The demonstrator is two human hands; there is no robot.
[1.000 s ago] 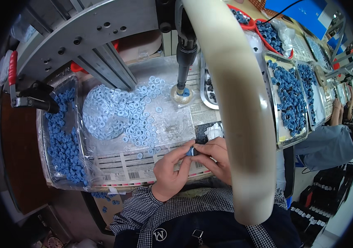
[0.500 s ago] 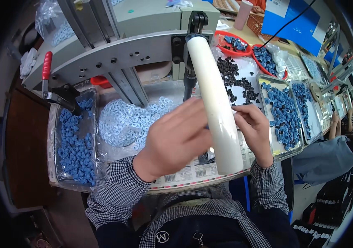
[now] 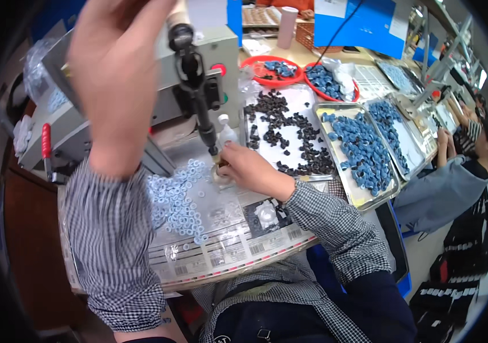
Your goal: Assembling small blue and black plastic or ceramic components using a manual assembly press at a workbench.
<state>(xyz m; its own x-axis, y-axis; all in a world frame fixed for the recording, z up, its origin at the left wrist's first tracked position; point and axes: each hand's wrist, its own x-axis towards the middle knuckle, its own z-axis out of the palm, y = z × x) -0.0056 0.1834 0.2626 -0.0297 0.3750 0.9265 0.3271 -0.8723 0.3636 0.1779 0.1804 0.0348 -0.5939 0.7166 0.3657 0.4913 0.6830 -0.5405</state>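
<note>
My left hand is raised at the upper left, large and close, its fingers closed round the white lever handle at the picture's top edge; part of that grip is cut off. Below the handle hangs the black toggle clamp, its plunger pointing down. At the plunger's lower end, my right hand has its fingers pinched together beside a small pale holder. Whatever they pinch is hidden. Loose light-blue rings lie to the left of that hand. Just behind it stands a small white bottle.
A tray of black parts, a tray of blue caps and red baskets fill the right and back. A grey machine stands behind. A red-handled clamp is at left. Another person sits at far right.
My left hand has risen up and left with the lever handle, which has swung upward out of the middle. My right hand has moved left to the plunger's tip. The view has also shifted.
</note>
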